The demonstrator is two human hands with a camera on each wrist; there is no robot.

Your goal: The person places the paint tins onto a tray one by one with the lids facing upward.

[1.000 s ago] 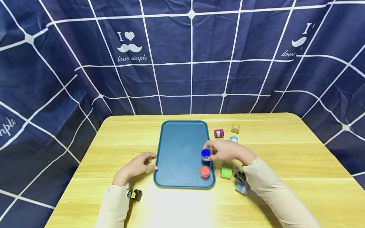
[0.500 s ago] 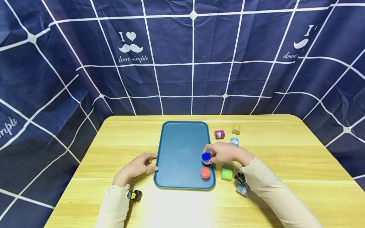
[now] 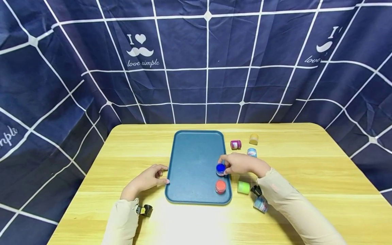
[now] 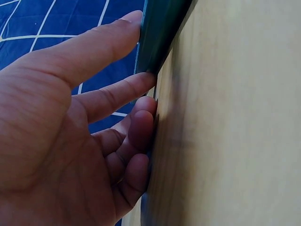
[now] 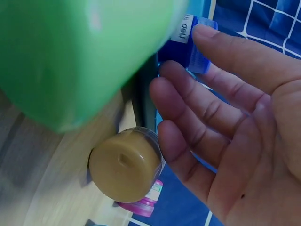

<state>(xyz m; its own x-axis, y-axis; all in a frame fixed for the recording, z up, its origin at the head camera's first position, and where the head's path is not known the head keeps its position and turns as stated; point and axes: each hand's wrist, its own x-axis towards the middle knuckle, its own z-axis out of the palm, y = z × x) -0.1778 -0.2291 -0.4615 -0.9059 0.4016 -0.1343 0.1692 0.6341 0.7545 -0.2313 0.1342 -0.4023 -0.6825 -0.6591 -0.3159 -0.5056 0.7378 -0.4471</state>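
Note:
My right hand (image 3: 242, 163) pinches a small blue paint jar (image 3: 220, 169) between thumb and fingers, upright at the right side of the dark teal tray (image 3: 197, 200). In the right wrist view the thumb lies against the lid of the blue jar (image 5: 181, 47). Just nearer than it, a red paint jar (image 3: 220, 186) stands on the tray. My left hand (image 3: 147, 182) lies at the tray's left edge. Seen from the left wrist, its thumb and index finger touch the tray rim (image 4: 155, 42), and the other fingers bend loosely by the table.
Right of the tray lie a green jar (image 3: 243, 187), a grey-blue jar (image 3: 261, 205) under the right wrist, a purple jar (image 3: 235, 144), a light blue jar (image 3: 252, 152) and a yellow jar (image 3: 253, 139). A navy curtain (image 3: 183, 85) hangs behind the wooden table (image 3: 137, 146).
The right hand and the blue jar have come slightly nearer the red jar, then shifted a touch left. The left hand keeps its place at the tray edge.

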